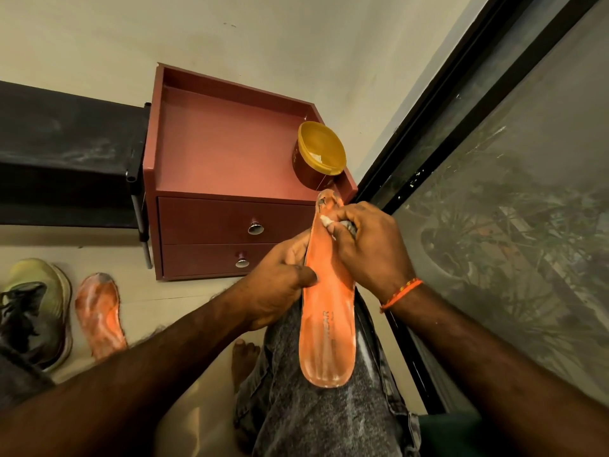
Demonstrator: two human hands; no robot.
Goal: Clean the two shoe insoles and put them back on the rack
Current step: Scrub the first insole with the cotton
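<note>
**Insole on the knee, second one on the floor**

One orange insole (329,308) lies lengthwise along the person's knee (329,423), right of centre in the frame, heel end nearest the camera and toe end reaching up to the cabinet's front edge. Its surface is streaked white. The left hand (280,285) grips its left edge, thumb curled over the top. The right hand (369,245) is clamped on a small grey-white cloth (346,225), pressing it onto the insole's upper part. An orange thread band (400,293) circles the right wrist.

The second insole (99,315) lies flat on the floor (184,291) at lower left, smeared white too. Just left of it stands one yellow-green shoe (39,308) with dark laces. One bare foot (244,361) rests on the floor beside the knee.

Ahead, at centre, stands one reddish cabinet (230,153) with two drawers, each with one metal knob. One yellow-lidded tub (321,156) sits at the right edge of its top. A dark rack (66,150) fills the upper left, touching the cabinet's side. A pale wall (263,34) runs behind; a dark-framed window (510,209) takes the right side.
</note>
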